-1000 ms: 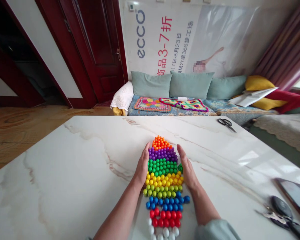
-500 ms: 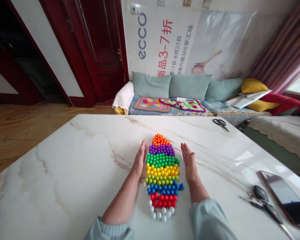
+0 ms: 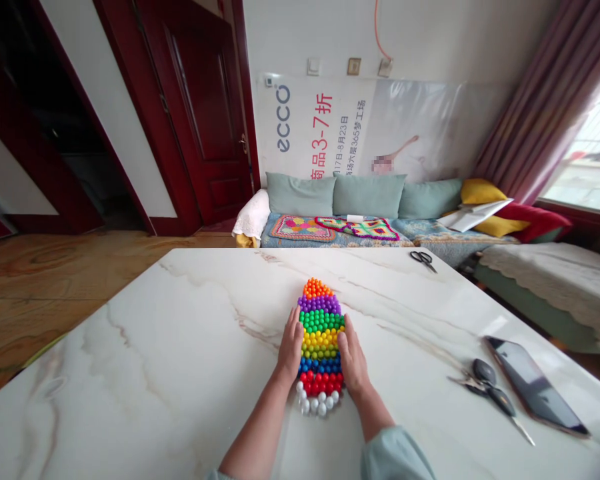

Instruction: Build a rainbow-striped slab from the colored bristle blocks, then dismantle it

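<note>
Banded rows of round beads (image 3: 322,337) lie on the marble-patterned table (image 3: 190,347). From far to near, the bands are orange, purple, green, yellow, olive, blue, red and white, and the far end is narrower. My left hand (image 3: 292,343) rests on edge along the left side of the beads, its fingers stretched forward. Along their right side, my right hand (image 3: 351,351) lies with extended fingers and its thumb over the edge beads. Both palms face inward and appear to touch the outer beads. Part of each side edge is hidden behind the hands.
A phone (image 3: 537,383) and a bunch of keys (image 3: 490,390) lie on the right of the table. Black-handled scissors (image 3: 423,260) are near the far right corner. Beyond the table stands a sofa (image 3: 415,230) with pillows and crocheted mats.
Both hands have moved inward from beside the beads to their sides. The blue and green beads that jutted out on the right no longer stick out. The camera view has tilted up.
</note>
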